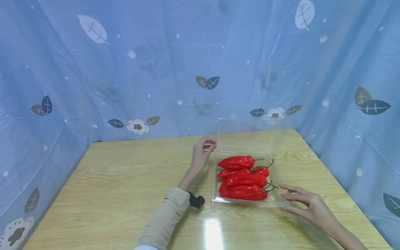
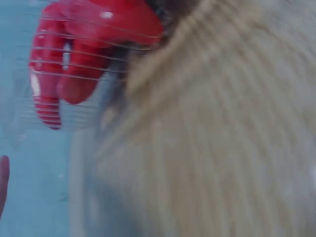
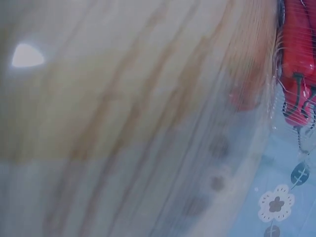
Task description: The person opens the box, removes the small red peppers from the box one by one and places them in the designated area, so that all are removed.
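Several long red peppers (image 1: 243,178) with green stems lie piled in a clear plastic box (image 1: 275,199). Its see-through lid (image 1: 247,137) stands raised at the back. My left hand (image 1: 201,152) is by the lid's lower left edge, thumb and forefinger pinching there. Beside the front right corner is my right hand (image 1: 304,201), its fingers extended and thumb apart, fingertips right at the box's side. Through ribbed clear plastic the left wrist view shows red peppers (image 2: 84,54) and one fingertip (image 2: 4,182) at its edge. More peppers (image 3: 298,54) appear in the right wrist view, without the hand.
A wood-grain table (image 1: 125,180) carries the box right of its middle. Blue curtains (image 1: 175,52) with leaf and flower prints enclose the back and sides. A small black device (image 1: 197,200) sits at the left sleeve's cuff. Light glares off the table's front.
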Motion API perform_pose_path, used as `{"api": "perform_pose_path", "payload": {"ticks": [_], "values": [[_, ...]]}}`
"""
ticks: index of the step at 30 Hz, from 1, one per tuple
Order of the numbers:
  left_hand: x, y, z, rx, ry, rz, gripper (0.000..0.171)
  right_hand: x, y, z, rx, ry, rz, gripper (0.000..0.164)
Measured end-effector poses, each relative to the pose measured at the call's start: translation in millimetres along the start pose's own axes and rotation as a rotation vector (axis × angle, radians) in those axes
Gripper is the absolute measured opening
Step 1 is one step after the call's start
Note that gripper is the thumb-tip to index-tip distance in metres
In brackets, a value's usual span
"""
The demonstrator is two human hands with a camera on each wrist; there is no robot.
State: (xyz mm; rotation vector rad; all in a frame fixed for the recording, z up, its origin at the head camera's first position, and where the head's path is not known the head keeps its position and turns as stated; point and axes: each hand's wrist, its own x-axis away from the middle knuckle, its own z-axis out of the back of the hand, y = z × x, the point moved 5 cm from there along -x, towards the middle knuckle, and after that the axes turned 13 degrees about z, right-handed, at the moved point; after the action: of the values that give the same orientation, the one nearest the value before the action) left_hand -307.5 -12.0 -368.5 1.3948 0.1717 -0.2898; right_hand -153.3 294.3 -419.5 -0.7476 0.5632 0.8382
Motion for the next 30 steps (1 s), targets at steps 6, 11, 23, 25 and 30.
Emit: {"api": "perform_pose_path", "payload": {"ticks": [6, 11, 23, 25, 30], "values": [[-0.8, -19.4, -12.9, 0.053, -0.034, 0.054, 0.015, 9.3, 2.2, 5.9, -0.019, 0.002, -0.045, 0.046], [-6.1, -39.2, -21.2, 0.072, -0.021, 0.060, 0.018, 11.8, -2.5, 11.4, -0.040, -0.032, -0.055, 0.044], [-13.3, -82.4, -34.3, 0.270, -0.081, 0.465, 0.025, 5.0, 2.5, 26.4, -0.180, -0.255, -0.068, 0.033], [-12.5, -85.3, -35.0, 0.281, -0.108, 0.513, 0.027, 1.0, 5.6, 28.5, -0.226, -0.316, -0.049, 0.032], [-11.7, -95.0, -36.8, 0.287, -0.129, 0.672, 0.031, -5.0, 12.1, 30.1, -0.427, -0.395, -0.087, 0.024]]}}
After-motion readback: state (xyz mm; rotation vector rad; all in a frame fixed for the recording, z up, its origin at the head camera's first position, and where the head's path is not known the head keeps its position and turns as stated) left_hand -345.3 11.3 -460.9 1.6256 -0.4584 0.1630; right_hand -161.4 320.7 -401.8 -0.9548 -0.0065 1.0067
